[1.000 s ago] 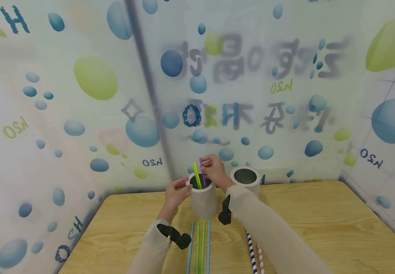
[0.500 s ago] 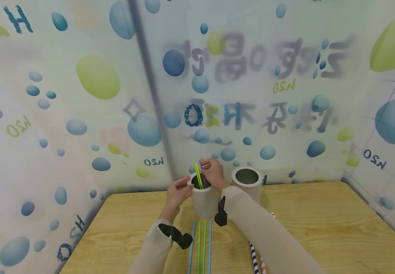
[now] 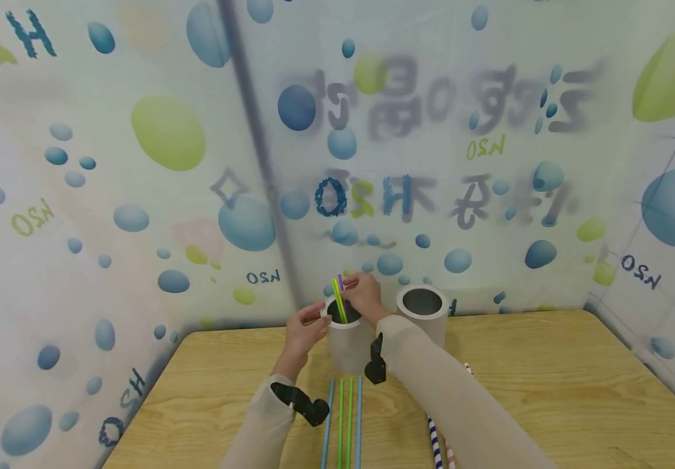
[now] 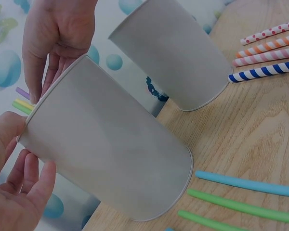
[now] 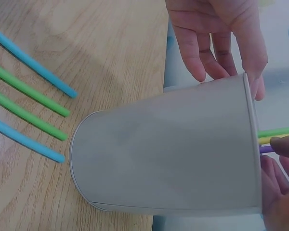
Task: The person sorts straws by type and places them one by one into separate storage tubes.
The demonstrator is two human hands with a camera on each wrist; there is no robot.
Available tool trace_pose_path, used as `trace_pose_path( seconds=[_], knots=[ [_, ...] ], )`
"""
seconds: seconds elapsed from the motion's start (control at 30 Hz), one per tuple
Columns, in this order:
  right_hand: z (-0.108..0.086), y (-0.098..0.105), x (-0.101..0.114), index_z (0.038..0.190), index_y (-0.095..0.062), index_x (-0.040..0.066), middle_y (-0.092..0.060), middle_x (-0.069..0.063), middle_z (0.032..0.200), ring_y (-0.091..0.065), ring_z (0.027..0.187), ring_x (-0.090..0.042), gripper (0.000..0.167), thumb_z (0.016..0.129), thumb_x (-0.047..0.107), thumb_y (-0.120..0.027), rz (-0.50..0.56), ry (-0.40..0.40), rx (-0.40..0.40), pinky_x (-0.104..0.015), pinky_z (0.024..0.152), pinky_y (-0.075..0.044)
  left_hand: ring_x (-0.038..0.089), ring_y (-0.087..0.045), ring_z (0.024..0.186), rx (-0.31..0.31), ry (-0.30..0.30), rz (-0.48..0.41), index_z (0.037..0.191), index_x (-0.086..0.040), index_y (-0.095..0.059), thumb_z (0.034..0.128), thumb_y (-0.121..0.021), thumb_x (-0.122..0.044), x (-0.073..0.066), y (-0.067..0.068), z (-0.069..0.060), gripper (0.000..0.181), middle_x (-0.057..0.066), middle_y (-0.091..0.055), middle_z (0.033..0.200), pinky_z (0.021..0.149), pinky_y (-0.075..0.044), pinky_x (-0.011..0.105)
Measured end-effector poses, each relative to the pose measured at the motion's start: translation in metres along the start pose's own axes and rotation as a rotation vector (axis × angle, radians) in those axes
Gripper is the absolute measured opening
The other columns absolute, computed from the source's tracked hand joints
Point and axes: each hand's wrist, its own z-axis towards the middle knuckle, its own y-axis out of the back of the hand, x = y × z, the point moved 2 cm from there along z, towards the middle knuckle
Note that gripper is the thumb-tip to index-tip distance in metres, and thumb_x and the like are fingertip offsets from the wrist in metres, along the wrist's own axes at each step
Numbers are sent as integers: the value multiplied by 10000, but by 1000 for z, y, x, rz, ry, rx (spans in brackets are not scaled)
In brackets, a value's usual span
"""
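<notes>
**Purple straw (image 3: pixel 340 280) pinched by R hand (image 3: pixel 366 296) at mouth of L cup (image 3: pixel 350 348)**

L cup is stood upright on wood table (image 3: pixel 232 391), w/ R cup (image 3: pixel 439 329) placed just beside it, approx. 3 o'clock. L cup's rim is gripped at 9 o'clock by L hand (image 3: pixel 304 335), thumb over edge, fingers agst. outer wall. Purple straw is grasped by R fingertips nr. rim's 1 o'clock; yellow straw (image 5: pixel 265 140) & in-cup green straw (image 5: pixel 277 131) are seen alongside, lower ends hidden.

Blue straws (image 3: pixel 359 423) (2) & table green straws (image 3: pixel 340 423) (2) are laid at L cup's 6 o'clock, greens btwn. blues. At R cup's 6 o'clock, patterned straws (image 4: pixel 267 71) (dotted, striped) are laid, partly hidden by R sleeve (image 3: pixel 454 384) in head view.
</notes>
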Motion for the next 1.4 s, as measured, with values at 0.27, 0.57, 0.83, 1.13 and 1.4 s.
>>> trace_pose_path(
  seconds=[0.27,0.57,0.83,1.13,1.4],
  knots=[
    [0,6,-1,942,-650,-22,-648,-141,859,-629,709,-226,222,740,29,-727,101,-57,48,-294,591,-551,236,-552,900,12,-63,-24,1127,-25,-628,808,-671,-84,-3,-1,-4,328,156,-556,1009,748,-540,358],
    [-2,23,-3,1053,-629,-33,-636,-159,941,-638,794,-266,297,768,13,-699,211,-162,147,-319,622,-559,238,-542,928,-15,-14,0,1182,-22,-597,828,-640,-64,-2,1,2,360,165,-534,1083,775,-531,353],
    [-12,31,-3,1031,-625,-44,-645,-163,904,-637,793,-280,279,776,36,-702,206,-145,264,-359,596,-560,250,-537,945,-14,-3,-3,1195,-17,-585,826,-644,-65,-1,3,1,377,170,-522,1095,791,-525,357],
    [-30,42,-5,1064,-611,-49,-619,-144,857,-634,770,-270,279,814,59,-668,209,-107,407,-377,608,-561,259,-530,961,-20,4,-17,1205,-23,-583,830,-654,-81,1,3,0,386,187,-514,1121,821,-513,386],
    [-48,52,-17,1083,-593,-62,-620,-120,859,-623,760,-221,290,835,79,-649,221,-85,464,-414,649,-556,266,-525,982,-13,18,-10,1200,-29,-586,828,-652,-68,0,-1,-1,380,174,-510,1119,822,-513,377]
  ],
)
